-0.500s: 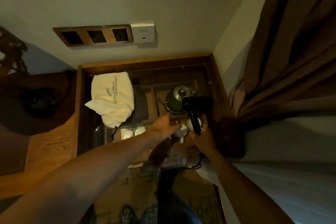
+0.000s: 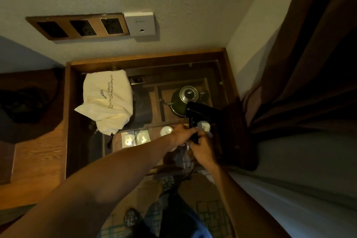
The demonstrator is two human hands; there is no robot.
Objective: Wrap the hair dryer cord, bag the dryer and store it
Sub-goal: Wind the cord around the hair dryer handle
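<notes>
The fingers of the left hand are curling together around the black handle of the hair dryer, while the right hand is closing on the lower end of that same handle from below — both hands are meeting on it, touching or nearly so. How tightly the right fingers are pressing cannot be told in the dim light. The dryer's barrel is pointing up and to the right in the head view, hanging over the glass tabletop and overlapping the edge of a dark green kettle with a shiny lid. A white round cup is showing just beside the handle, and a second one is sitting to the left of the left hand. The cord cannot be made out clearly; something dark is trailing down below the hands.

Further left, two sachets are lying side by side, and a cream cloth bag with dark printed lettering is slumping on the tabletop — well apart from the dryer. On the wall above, a wooden socket panel is sitting next to a white wall box. A brown curtain is hanging along the right side.
</notes>
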